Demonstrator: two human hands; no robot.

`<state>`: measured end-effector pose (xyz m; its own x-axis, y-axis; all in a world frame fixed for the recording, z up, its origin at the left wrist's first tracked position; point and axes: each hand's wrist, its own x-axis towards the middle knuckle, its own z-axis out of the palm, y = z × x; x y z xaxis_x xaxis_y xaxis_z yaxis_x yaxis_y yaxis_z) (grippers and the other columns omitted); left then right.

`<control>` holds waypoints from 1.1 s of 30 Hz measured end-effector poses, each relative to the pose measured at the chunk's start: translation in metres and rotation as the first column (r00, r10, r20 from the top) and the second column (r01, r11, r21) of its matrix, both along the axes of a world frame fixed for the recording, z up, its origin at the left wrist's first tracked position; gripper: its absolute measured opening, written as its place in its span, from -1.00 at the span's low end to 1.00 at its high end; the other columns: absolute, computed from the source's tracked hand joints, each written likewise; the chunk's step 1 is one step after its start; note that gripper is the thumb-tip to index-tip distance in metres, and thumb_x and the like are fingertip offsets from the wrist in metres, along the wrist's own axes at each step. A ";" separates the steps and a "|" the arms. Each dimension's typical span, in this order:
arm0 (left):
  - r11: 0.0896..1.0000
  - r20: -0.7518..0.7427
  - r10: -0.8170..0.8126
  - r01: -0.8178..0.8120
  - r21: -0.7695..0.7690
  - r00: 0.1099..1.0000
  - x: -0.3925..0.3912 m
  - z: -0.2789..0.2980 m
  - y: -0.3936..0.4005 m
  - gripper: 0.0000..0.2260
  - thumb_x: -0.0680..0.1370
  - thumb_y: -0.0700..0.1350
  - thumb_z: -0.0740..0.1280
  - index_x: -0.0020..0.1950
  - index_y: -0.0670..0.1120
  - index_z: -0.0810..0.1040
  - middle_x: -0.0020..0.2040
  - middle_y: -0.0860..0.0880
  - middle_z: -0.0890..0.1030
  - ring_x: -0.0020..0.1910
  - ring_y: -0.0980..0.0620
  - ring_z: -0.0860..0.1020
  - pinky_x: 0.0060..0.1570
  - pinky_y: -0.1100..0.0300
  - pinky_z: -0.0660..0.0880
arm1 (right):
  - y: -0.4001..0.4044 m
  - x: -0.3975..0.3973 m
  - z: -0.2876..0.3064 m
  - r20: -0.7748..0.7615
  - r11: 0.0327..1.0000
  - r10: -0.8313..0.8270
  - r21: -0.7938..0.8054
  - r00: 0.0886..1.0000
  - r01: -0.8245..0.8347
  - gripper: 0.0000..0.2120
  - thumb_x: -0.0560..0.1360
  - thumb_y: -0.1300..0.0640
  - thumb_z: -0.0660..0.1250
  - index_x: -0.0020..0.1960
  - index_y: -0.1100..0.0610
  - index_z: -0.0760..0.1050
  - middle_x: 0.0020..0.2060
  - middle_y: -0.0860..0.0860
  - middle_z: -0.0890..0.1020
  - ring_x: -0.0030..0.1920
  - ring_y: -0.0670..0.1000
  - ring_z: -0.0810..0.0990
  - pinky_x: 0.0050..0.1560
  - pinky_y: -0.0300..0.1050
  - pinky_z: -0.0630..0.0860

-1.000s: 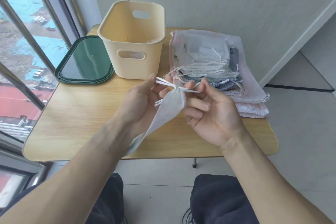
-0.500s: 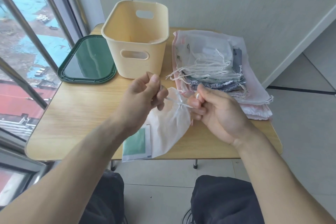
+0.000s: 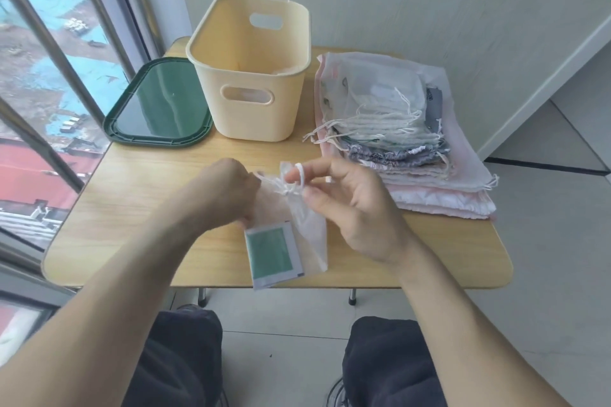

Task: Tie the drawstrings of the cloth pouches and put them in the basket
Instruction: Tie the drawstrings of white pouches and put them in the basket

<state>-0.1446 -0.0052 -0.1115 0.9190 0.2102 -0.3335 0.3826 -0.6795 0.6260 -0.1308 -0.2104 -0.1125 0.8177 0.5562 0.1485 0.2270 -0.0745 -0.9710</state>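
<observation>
The white pouch (image 3: 297,225) hangs over the near edge of the tabletop (image 3: 148,195), its neck gathered between both hands so the cords can be worked in the air. The left hand (image 3: 228,188) has a closed grip on one drawstring (image 3: 264,178), pulling it left; the right hand (image 3: 344,205) pinches a loop of the other – opposing pulls that cinch the knot. The basket (image 3: 251,76) waits at the far side, just left of the stack of untied pouches (image 3: 396,142) – both within easy reach.

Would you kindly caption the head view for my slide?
Both hands tie a white pouch's drawstring before the basket.
</observation>
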 end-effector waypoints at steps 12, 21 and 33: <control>0.980 0.002 -0.155 0.154 0.127 0.988 -0.009 0.000 0.009 -0.48 0.52 0.13 0.41 0.40 -0.07 0.46 0.19 -0.07 0.61 0.08 -0.05 0.57 0.01 0.09 0.49 | 0.037 0.000 -0.030 0.006 0.985 -0.041 -0.167 0.999 0.041 -0.65 0.29 0.10 0.68 -0.08 0.00 0.54 0.14 -0.06 0.55 0.17 -0.10 0.64 0.26 0.01 0.58; 0.877 -0.018 -0.196 0.183 0.445 0.981 -0.015 0.002 -0.009 -0.60 0.59 0.16 0.31 0.08 -0.19 0.41 0.12 -0.18 0.53 -0.04 -0.10 0.40 -0.14 0.13 0.27 | 0.035 -0.009 -0.023 0.197 0.730 -0.161 -0.636 0.967 0.251 -0.73 0.36 -0.08 0.56 -0.11 0.07 0.60 -0.38 -0.12 0.63 -0.32 -0.08 0.58 -0.19 -0.03 0.56; 0.859 0.165 0.015 0.072 -0.506 0.986 -0.008 0.015 -0.006 -0.53 0.53 0.24 0.28 0.08 -0.16 0.61 -0.07 -0.09 0.71 -0.07 -0.06 0.69 0.03 -0.05 0.63 | 0.023 0.016 -0.013 -0.103 0.934 -0.350 -0.107 0.931 0.340 -0.82 0.57 0.17 0.42 0.17 0.14 0.59 -0.04 0.03 0.75 -0.02 0.03 0.73 0.07 0.16 0.65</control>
<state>-0.1525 -0.0109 -0.0965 0.9712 0.0239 -0.2371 0.2351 -0.2585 0.9370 -0.1144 -0.1875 -0.1253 0.9701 0.2427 0.0032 0.0562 -0.2115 -0.9758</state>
